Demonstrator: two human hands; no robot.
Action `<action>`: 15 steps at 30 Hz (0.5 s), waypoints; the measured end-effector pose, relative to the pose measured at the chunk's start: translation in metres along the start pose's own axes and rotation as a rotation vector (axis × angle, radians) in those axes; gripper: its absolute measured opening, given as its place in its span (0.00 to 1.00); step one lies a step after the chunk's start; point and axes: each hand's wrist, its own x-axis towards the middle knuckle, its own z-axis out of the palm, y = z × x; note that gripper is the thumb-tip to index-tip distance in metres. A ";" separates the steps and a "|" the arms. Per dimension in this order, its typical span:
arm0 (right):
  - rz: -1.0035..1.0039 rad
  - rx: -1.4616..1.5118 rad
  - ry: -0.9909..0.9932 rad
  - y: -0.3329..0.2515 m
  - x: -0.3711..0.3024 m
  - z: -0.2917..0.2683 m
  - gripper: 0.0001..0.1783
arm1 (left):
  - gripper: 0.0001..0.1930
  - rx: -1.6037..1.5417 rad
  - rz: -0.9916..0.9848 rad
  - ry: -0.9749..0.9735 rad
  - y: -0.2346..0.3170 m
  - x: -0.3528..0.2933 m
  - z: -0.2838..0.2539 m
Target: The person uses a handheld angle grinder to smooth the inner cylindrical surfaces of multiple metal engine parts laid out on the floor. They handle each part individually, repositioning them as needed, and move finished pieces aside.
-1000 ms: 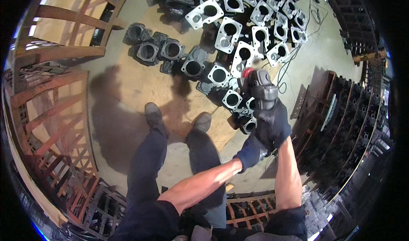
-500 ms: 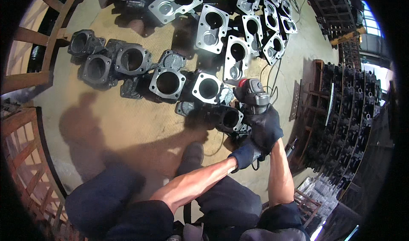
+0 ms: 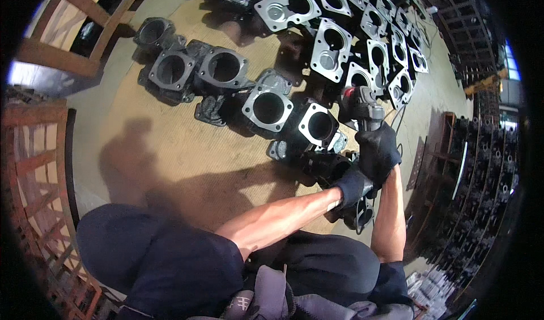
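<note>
Right of centre in the frame, a power tool (image 3: 367, 116) with a red patch at its head points up the frame, among the metal parts (image 3: 326, 60). Both hands are clamped on it, close together: the right hand (image 3: 378, 150) just behind the head, the left hand (image 3: 352, 187) lower, toward the rear; most fingertips are hidden. From where I stand, whether the head touches a part: cannot tell. Handling, my estimate: stiff, hard-cased, front-heavy, sturdy, apt to twist when running. Best hold: two spaced grips along the body, clear of the head; dark gloves should limit slipping.
</note>
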 end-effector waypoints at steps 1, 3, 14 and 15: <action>-0.118 -0.126 0.027 0.006 0.006 0.003 0.18 | 0.18 0.030 0.005 0.020 0.004 0.000 -0.007; 0.216 0.241 -0.051 -0.036 0.012 -0.015 0.20 | 0.17 -0.012 0.030 0.144 -0.003 -0.009 -0.006; 0.215 0.616 -0.269 -0.130 0.002 -0.025 0.34 | 0.28 -0.811 -0.031 0.355 -0.093 -0.064 0.064; 0.231 0.585 -0.280 -0.127 0.000 -0.019 0.35 | 0.29 -0.660 -0.057 0.389 -0.087 -0.073 0.059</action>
